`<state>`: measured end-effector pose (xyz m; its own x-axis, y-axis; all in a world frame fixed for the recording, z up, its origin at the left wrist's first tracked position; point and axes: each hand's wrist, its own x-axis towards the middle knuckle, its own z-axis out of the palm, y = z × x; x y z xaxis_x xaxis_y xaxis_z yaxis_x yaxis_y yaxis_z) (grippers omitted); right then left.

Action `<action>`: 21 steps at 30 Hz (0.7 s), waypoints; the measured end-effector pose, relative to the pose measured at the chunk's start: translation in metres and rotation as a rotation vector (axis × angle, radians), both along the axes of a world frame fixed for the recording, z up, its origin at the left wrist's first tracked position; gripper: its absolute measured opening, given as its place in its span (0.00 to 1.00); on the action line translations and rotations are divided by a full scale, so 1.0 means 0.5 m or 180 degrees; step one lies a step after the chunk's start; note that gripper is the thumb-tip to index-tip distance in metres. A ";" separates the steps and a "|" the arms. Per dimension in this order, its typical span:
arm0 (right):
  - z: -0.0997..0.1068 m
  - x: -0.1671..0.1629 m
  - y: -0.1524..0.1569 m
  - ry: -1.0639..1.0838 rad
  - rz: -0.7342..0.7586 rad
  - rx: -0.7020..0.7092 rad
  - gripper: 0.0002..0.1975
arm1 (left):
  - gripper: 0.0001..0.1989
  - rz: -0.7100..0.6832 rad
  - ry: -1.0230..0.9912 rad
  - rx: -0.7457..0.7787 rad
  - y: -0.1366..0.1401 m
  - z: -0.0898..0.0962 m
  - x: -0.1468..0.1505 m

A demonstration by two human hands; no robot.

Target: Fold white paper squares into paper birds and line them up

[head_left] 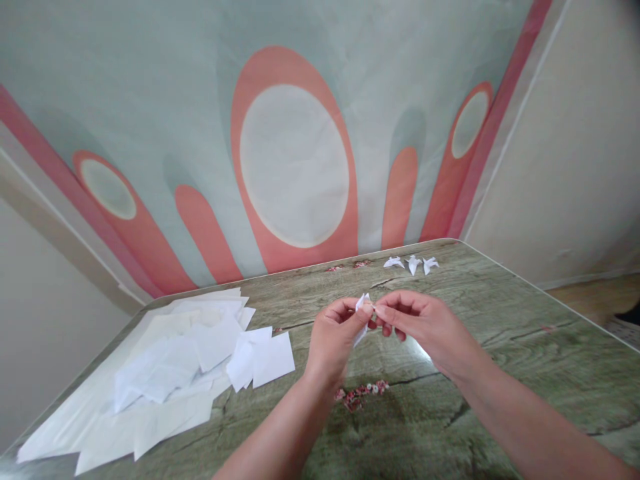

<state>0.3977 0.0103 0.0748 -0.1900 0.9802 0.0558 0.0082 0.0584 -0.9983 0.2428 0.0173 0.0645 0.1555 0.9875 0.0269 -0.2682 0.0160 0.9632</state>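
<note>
Above the middle of the table, my left hand (336, 333) pinches a small folded piece of white paper (361, 308) between thumb and fingers. My right hand (417, 317) comes in from the other side, its thumb and forefinger closed on what looks like the paper's narrow tip. The fingertips of both hands nearly meet and hide part of the folds. Beyond my right hand, three folded white paper figures (413, 264) with wing-like points stand in a row near the table's back edge.
Many white paper sheets (110, 420) lie spread over the table's left side, with smaller squares (274, 360) on and beside them. The wood-patterned table (500, 413) bears printed pink flowers. Behind it rises a wall covering (295, 167) with coral shapes.
</note>
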 end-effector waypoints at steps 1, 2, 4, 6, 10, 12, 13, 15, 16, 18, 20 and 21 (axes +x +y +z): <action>0.001 0.000 0.000 -0.0060 -0.0027 0.0019 0.11 | 0.10 0.0023 0.0168 0.0118 0.001 0.002 -0.004; 0.002 0.000 -0.001 -0.0119 -0.0051 0.0032 0.10 | 0.09 0.0091 0.0394 0.0287 0.001 0.004 -0.008; 0.003 -0.001 0.000 -0.0197 -0.0087 0.0014 0.09 | 0.07 0.0310 0.0883 0.0685 -0.002 0.011 -0.013; 0.001 -0.001 0.002 -0.0200 -0.0085 -0.0083 0.09 | 0.05 0.0493 0.1196 0.0990 -0.007 0.018 -0.014; 0.002 0.000 0.002 -0.0287 -0.0060 -0.0144 0.08 | 0.06 0.0607 0.1247 0.1106 -0.011 0.022 -0.014; 0.009 0.000 -0.004 -0.0533 -0.0287 0.0154 0.07 | 0.07 0.0621 0.1095 0.0948 -0.010 0.018 -0.015; 0.013 -0.001 -0.009 -0.0733 -0.0462 0.0427 0.06 | 0.07 0.0612 0.0983 0.0837 -0.009 0.014 -0.015; 0.018 -0.003 -0.019 -0.1196 -0.0734 0.1118 0.03 | 0.08 0.0546 0.0769 0.0628 -0.007 0.008 -0.014; 0.019 -0.004 -0.022 -0.1402 -0.0800 0.1451 0.03 | 0.09 0.0502 0.0694 0.0563 -0.007 0.005 -0.013; 0.015 -0.006 -0.026 -0.1675 -0.0844 0.1980 0.03 | 0.09 0.0425 0.0642 0.0527 -0.009 0.002 -0.009; 0.007 -0.007 -0.026 -0.1783 -0.0889 0.2323 0.04 | 0.09 0.0394 0.0684 0.0572 -0.012 0.001 -0.004; 0.003 -0.007 -0.025 -0.1805 -0.0922 0.2451 0.04 | 0.09 0.0399 0.0719 0.0599 -0.013 0.001 -0.002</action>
<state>0.3942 -0.0020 0.0761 -0.1446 0.7277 0.6705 0.5880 0.6081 -0.5333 0.2416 0.0109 0.0649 0.0558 0.9803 0.1896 -0.0357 -0.1878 0.9816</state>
